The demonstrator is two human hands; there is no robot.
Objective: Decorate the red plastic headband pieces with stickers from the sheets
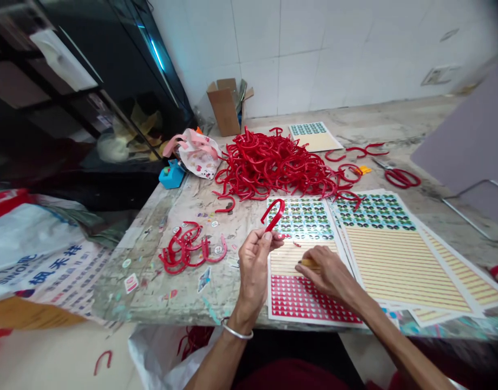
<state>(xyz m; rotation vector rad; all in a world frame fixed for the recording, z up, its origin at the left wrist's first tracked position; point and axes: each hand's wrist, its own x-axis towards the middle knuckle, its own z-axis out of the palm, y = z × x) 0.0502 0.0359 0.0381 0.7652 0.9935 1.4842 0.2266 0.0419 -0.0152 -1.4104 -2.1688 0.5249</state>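
Observation:
My left hand [256, 250] pinches one end of a glossy red U-shaped plastic band [278, 214], its curve standing up above the fingers. Below and to the right lies a sticker sheet [287, 264] with blue-green pictures at the top, a striped cream middle and red rows with white marks at the bottom. My right hand [326, 271] is bent over this sheet, fingers closed around a small yellow-brown piece [309, 264] whose kind I cannot make out. Left of my hands, several more red bands [188, 249] lie in a small loose group.
Behind the sheets rises a big heap of red bands [273, 165]. More sticker sheets [399, 260] overlap on the right, with red-handled scissors [401, 177] beyond. A cardboard box [224, 111], a patterned cloth bag [198, 157] and a blue tape dispenser [171, 176] stand at the back left.

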